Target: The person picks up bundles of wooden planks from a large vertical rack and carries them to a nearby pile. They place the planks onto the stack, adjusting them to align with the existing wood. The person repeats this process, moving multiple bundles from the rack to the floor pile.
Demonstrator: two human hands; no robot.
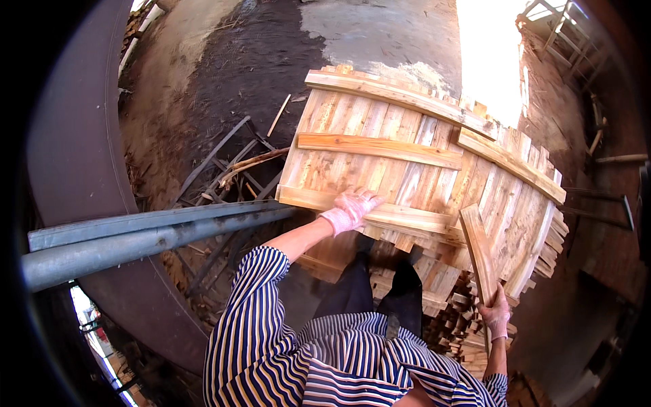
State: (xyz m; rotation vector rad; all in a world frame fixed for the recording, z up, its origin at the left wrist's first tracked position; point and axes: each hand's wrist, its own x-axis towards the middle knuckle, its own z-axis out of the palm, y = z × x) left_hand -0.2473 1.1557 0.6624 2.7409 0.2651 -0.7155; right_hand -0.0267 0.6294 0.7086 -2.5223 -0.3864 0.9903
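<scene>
the left hand [352, 207], in a thin pinkish glove, lies with fingers extended, clasping nothing, on the lower batten [407, 218] of a slatted wooden panel [410, 184] in front of the person. the right hand [496, 314], gloved alike, has its fingers wrapped around the lower end of a loose wooden batten [481, 254] slanting up over the woodwork's right part. near that hand, a pile of short wood pieces [463, 320] shows beneath the panel.
</scene>
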